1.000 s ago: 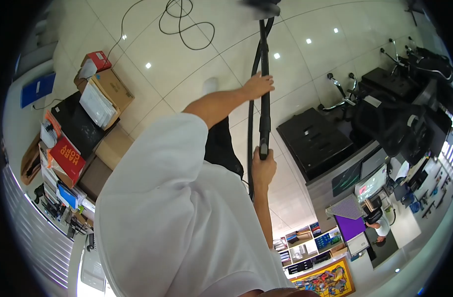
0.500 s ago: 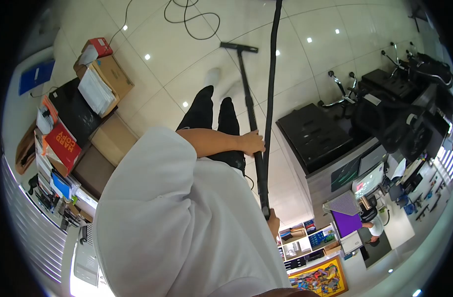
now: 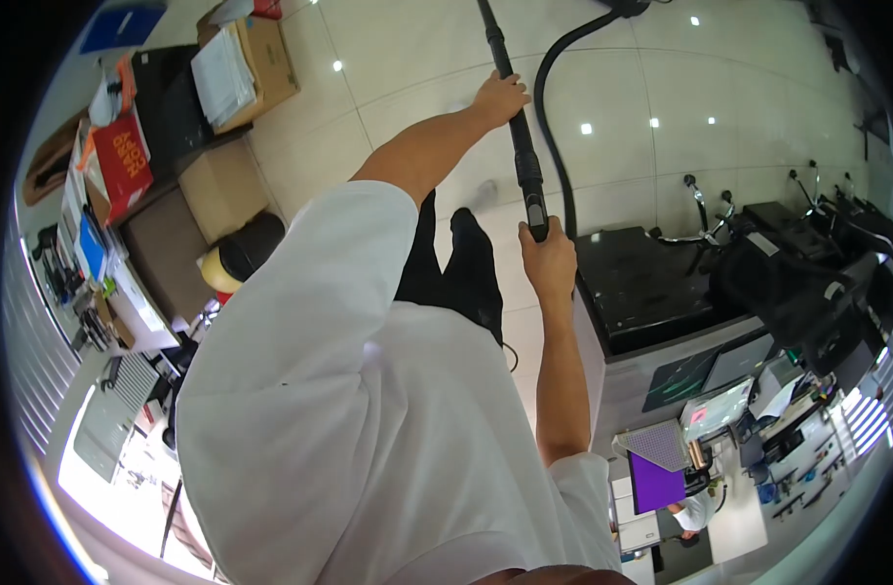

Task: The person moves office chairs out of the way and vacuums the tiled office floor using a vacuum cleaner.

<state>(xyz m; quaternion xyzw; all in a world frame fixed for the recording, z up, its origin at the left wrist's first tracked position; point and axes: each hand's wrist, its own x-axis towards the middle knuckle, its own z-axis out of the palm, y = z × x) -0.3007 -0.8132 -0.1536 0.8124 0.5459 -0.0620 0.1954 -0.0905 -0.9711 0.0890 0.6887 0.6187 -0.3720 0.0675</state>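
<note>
Black tube gripped (papers touch cardboard box).

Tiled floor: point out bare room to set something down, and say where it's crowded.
The widest bare patch of tiled floor lies right of the black hose, above the black cabinet in the picture. Another lies between the cardboard box and the left hand. Crowded: around the red folder, far left.
</note>
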